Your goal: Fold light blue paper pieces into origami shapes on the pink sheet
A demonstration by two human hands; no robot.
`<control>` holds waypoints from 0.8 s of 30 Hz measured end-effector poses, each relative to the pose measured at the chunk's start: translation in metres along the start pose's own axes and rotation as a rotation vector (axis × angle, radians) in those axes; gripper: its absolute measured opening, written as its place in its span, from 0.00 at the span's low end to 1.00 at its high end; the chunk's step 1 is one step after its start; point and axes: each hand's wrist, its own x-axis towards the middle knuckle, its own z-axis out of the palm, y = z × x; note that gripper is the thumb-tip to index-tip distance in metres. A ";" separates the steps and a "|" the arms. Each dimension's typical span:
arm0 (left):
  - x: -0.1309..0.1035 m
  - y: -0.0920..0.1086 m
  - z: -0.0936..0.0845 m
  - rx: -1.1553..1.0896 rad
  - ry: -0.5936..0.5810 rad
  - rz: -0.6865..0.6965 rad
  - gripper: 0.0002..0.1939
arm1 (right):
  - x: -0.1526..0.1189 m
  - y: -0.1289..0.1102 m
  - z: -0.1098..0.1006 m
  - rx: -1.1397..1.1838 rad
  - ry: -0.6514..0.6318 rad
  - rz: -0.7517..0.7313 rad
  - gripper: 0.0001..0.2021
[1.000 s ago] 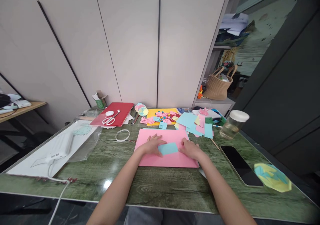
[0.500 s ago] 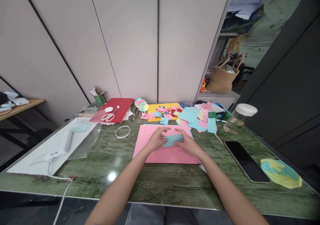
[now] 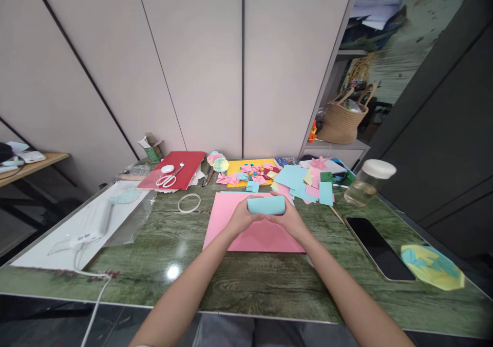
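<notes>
A light blue piece of paper (image 3: 266, 206), bent over into a rounded strip, is held between my two hands. My left hand (image 3: 242, 217) grips its left end, and my right hand (image 3: 290, 217) grips the right end. Both thumbs meet along its lower edge, while most of the other fingers are hidden behind the paper. Beneath the hands lies a stack of pink paper sheets (image 3: 254, 240) on the green table (image 3: 162, 254).
Behind lie folded paper pieces and beads on a yellow sheet (image 3: 233, 168). Loose blue paper (image 3: 292, 178) spreads to the right, near a phone (image 3: 379, 247) and a lidded jar (image 3: 364, 188). White scissors (image 3: 166, 181) rest on a red folder (image 3: 188, 162) at left, near a white ring (image 3: 188, 203).
The blue paper, blurred and lower before, is now raised slightly and bent over, with its curved face towards me. My hands have closed in on its ends and the thumbs have come together.
</notes>
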 end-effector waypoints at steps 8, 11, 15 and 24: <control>-0.002 0.001 0.004 0.058 0.070 -0.010 0.22 | 0.000 -0.003 -0.002 0.124 0.022 0.066 0.32; -0.001 0.005 -0.001 0.006 0.036 0.017 0.22 | 0.002 0.000 -0.008 0.243 -0.010 0.142 0.32; 0.001 0.009 -0.012 0.006 0.048 -0.001 0.24 | 0.009 0.011 -0.028 0.321 0.090 0.134 0.28; -0.001 0.017 -0.025 0.126 -0.168 -0.014 0.16 | 0.009 -0.002 -0.048 0.279 -0.048 0.110 0.17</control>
